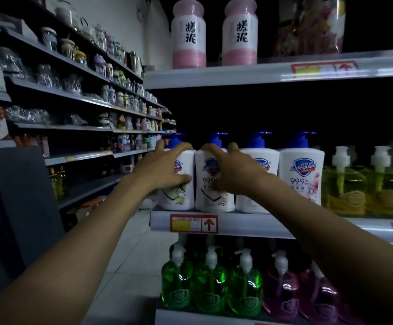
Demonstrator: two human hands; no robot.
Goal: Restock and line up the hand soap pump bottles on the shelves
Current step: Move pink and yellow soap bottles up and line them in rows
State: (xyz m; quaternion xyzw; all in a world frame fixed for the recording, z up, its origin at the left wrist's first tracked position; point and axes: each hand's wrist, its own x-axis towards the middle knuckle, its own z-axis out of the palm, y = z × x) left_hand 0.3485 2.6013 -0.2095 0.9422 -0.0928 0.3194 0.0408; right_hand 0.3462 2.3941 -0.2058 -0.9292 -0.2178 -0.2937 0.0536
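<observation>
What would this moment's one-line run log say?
left hand: on leftmost white bottle | right hand: on second bottle | middle shelf

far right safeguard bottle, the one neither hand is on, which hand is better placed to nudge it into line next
The right hand. It rests on the second and third white bottles, next to the untouched far right bottle. The left hand wraps the leftmost bottle at the shelf end and would have to cross over the right arm.

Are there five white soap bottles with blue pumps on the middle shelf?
No, four white bottles stand there; yellow bottles follow.
</observation>
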